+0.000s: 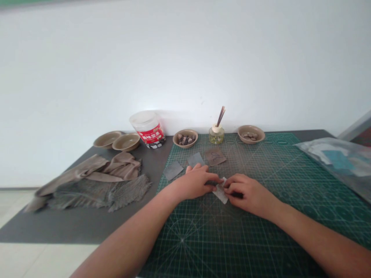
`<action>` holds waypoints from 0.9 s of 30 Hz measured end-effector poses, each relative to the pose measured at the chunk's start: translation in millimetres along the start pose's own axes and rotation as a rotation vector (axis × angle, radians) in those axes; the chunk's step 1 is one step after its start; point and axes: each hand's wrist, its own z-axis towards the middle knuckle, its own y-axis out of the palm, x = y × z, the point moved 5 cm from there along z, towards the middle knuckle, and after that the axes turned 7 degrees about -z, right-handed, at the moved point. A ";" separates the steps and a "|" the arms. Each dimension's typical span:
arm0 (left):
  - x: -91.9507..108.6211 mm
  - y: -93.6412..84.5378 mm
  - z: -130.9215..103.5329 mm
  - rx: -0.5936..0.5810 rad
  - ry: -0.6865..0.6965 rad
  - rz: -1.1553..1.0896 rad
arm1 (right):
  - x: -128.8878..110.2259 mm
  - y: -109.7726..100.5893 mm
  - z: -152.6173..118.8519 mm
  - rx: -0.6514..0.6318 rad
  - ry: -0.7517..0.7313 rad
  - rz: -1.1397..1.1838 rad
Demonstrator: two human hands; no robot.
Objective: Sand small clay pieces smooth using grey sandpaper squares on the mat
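Note:
Over the green cutting mat [214,239], my left hand [195,182] and my right hand [251,193] meet at a small light-grey sheet [221,195]. Thumb and fingers of each hand are closed on its edges. Whether it is paper or cloth, and whether something smaller sits under my fingertips, I cannot make out. Just beyond my left hand lie two flat grey square pieces [173,170] and a brown square piece [215,156] with a dark curly mark on it.
Along the wall stand a bowl of small stones [185,139], a reed diffuser [216,134], a bowl with flat brownish pieces [251,134] and a red-labelled plastic tub [148,130]. Two bowls [126,143] and crumpled cloths [101,181] are at left, a plastic bag [339,156] at right.

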 end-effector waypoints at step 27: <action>1.5 -0.6 -0.4 -0.003 -0.008 0.015 | -0.5 5.3 4.5 0.049 0.027 -0.038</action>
